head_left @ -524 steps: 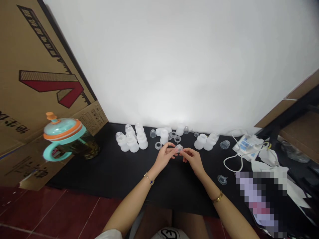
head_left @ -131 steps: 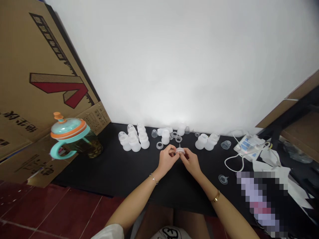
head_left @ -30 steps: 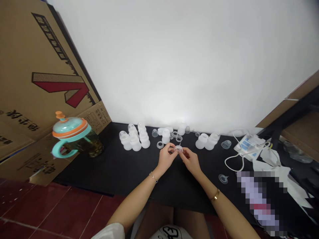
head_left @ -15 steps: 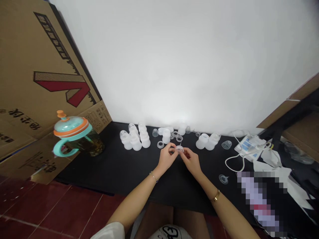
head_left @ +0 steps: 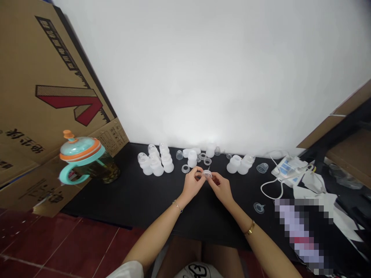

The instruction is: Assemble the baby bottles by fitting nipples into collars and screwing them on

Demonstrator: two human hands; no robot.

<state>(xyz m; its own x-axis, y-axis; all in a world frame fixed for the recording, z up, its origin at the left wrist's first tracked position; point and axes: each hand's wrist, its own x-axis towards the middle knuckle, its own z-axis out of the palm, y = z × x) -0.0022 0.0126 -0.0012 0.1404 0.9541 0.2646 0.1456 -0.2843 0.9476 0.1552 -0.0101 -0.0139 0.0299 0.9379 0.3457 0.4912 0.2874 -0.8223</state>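
My left hand (head_left: 193,183) and my right hand (head_left: 220,188) pinch a small whitish baby bottle collar ring (head_left: 206,173) from both sides, above the black table. A thin clear tip, apparently a silicone nipple's, sticks up from its middle. Just beyond my fingers lie loose collar rings (head_left: 207,161), another ring (head_left: 186,168) and an upright white bottle (head_left: 192,159) without a cap. A clear silicone nipple (head_left: 259,208) rests on the table to the right of my right hand.
Several capped bottles (head_left: 156,166) stand at the left, two bottles (head_left: 243,165) at the right beside a clear cap (head_left: 262,167). A big lidded jug (head_left: 82,158) stands by a cardboard box (head_left: 23,116). A power strip (head_left: 290,170) with white cable lies far right.
The collar ring has tilted slightly between my fingertips, and both hands keep their pinch on it. The whole view has shifted a little; the other things lie as before.
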